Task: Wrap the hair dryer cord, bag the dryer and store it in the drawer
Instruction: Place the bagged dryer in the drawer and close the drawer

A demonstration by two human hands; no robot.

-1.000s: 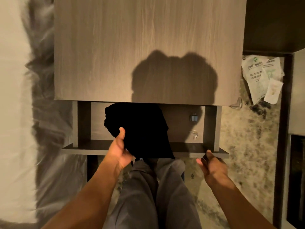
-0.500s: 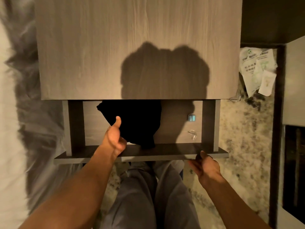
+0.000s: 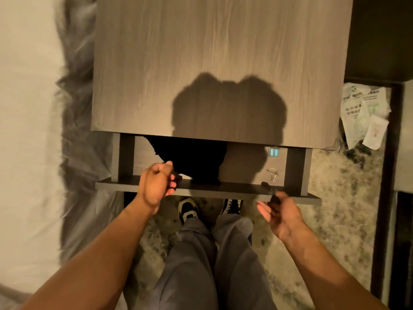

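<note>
The black bag (image 3: 190, 159) with the dryer hidden inside lies in the open drawer (image 3: 223, 190) of a wooden nightstand (image 3: 212, 63), half tucked under the top. My left hand (image 3: 157, 183) hovers over the drawer front at the bag's lower left edge, fingers curled into a loose fist, thumb just touching the fabric, nothing gripped. Farther right, my right hand (image 3: 278, 214) is in front of the drawer's front panel with its fingers spread and nothing in it. Neither the cord nor the dryer shows.
A small blue-faced item (image 3: 274, 151) and a clear plastic piece (image 3: 272, 174) lie at the drawer's right side. A white bed (image 3: 24, 130) runs along the left. Printed papers (image 3: 362, 115) lie on the speckled floor at the right. My feet stand below the drawer.
The bag went deeper into the drawer and now lies there. My left hand let go of it and drew back to the drawer front. My right hand stayed near the front panel.
</note>
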